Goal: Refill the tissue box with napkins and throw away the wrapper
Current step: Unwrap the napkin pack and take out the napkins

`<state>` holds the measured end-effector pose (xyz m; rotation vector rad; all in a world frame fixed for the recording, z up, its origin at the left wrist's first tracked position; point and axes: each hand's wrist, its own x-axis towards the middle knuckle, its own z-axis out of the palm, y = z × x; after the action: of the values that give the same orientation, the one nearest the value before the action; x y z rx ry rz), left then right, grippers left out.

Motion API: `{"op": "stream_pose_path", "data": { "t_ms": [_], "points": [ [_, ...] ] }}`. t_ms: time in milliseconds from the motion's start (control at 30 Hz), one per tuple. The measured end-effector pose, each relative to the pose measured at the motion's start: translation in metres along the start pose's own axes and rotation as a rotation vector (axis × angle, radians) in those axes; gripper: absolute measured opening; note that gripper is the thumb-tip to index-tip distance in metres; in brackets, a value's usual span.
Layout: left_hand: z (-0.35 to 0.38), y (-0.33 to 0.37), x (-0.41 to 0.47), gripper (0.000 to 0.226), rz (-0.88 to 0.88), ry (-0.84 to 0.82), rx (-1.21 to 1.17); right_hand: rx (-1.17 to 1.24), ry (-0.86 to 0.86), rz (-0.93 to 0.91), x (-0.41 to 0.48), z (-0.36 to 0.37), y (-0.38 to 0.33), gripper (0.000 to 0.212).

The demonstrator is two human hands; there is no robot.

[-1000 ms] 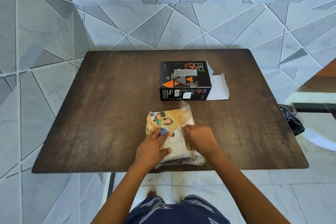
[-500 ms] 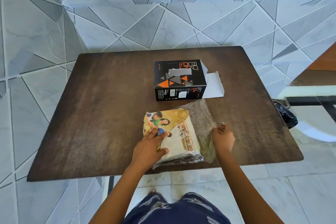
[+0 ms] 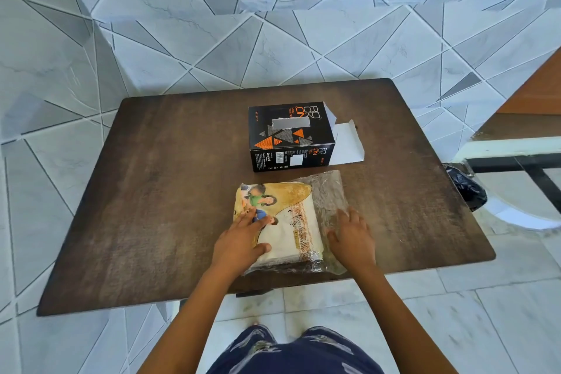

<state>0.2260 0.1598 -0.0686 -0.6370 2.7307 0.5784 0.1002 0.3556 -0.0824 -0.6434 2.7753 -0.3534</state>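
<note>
A black tissue box (image 3: 290,136) with orange triangles lies on the brown table (image 3: 151,206), its white end flap open to the right. In front of it lies the napkin pack (image 3: 285,222) in a printed clear plastic wrapper (image 3: 329,194), whose right side is pulled out flat. My left hand (image 3: 239,240) rests flat on the pack's left part, fingers spread. My right hand (image 3: 352,234) lies with straight fingers on the loose clear plastic at the pack's right edge.
A black plastic bag (image 3: 466,188) hangs off the table's right side under a white and black frame (image 3: 513,158). Tiled floor surrounds the table. My legs stand at the near edge.
My right hand pulled the wrapper's flap out to the right, then moved back toward the pack and now lies flat on the plastic. My left hand stayed on the pack.
</note>
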Motion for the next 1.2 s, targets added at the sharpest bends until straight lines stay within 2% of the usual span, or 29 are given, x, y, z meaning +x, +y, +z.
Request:
{"op": "stream_pose_path", "data": {
  "t_ms": [233, 367, 567, 700, 1033, 1200],
  "points": [
    [0.007, 0.0, 0.0, 0.06, -0.011, 0.006, 0.03, 0.287, 0.088, 0.102, -0.004, -0.014, 0.012, 0.042],
    [0.007, 0.002, 0.0, 0.06, -0.01, -0.004, 0.023, 0.477, 0.163, 0.252, -0.008, -0.018, 0.016, 0.036],
    [0.008, 0.002, 0.0, 0.06, -0.01, -0.002, 0.012, 0.422, 0.113, 0.282, -0.017, -0.015, 0.027, 0.025],
    [0.009, 0.002, -0.001, 0.059, -0.012, 0.004, 0.012, 0.485, 0.151, 0.264, -0.02, -0.017, 0.029, 0.028],
    [0.006, 0.005, 0.0, 0.059, -0.023, 0.003, 0.039, 0.479, 0.246, 0.306, -0.019, -0.019, 0.026, 0.002],
    [0.008, 0.005, 0.001, 0.06, -0.031, 0.001, 0.057, 0.468, 0.307, 0.236, -0.018, -0.029, 0.022, 0.004]
  ]
}}
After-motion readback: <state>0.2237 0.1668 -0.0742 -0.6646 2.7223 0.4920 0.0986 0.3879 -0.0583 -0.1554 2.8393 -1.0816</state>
